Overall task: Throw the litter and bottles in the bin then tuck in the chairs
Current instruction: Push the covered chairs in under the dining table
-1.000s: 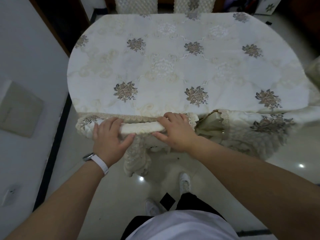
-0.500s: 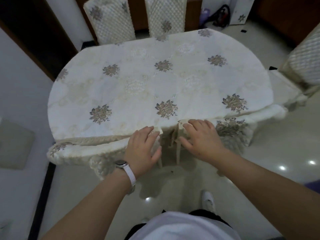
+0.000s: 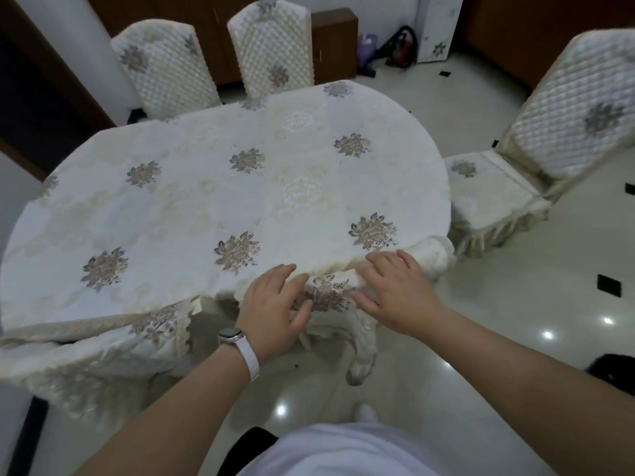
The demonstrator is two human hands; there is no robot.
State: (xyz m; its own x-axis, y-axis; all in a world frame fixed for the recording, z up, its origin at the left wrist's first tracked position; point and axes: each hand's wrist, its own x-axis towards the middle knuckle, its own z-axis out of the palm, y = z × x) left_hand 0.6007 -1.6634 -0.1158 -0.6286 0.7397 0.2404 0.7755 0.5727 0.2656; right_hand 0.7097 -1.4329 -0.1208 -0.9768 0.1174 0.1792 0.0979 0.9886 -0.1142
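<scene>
Left grip: the left hand (image 3: 275,304), wearing a white-strapped wristwatch (image 3: 240,348), is grasping the top of the cream fabric-covered near chair (image 3: 326,297), with fingers over it and thumb on its near face.
Right grip: the right hand (image 3: 395,290) is clasping the same chair top just beside the left, fingers spreading over it and thumb lying along the front.
Near chair: it is sitting at the tabletop's near edge, its back touching the overhanging hem of the cream flower-patterned tablecloth (image 3: 206,187).
Pinch risk: the fingertips are lying between the chair top and the tabletop edge, so a further push could be trapping them.
Cloth risk: the hem is bunching over the chair top, so pushing is likely dragging the tablecloth askew.
Tie risk: the cover's loose fabric ties (image 3: 360,359) are dangling below the tabletop's near edge and may be catching under a leg.
Right-end chair (image 3: 498,197): this cream quilted seat is showing fully beside the tabletop's right end, so I am judging it not yet tucked.
Far chairs: two cream quilted chair backs (image 3: 271,49) are standing against the tabletop's far edge.
Bin and bottles: none are showing in view.
Floor: the glossy pale tiled floor (image 3: 515,321) around the tabletop is reflecting lights, so chair legs may be sliding quickly.
Room: a dark brown wooden cabinet (image 3: 333,42) is standing beyond the tabletop's far edge.
</scene>
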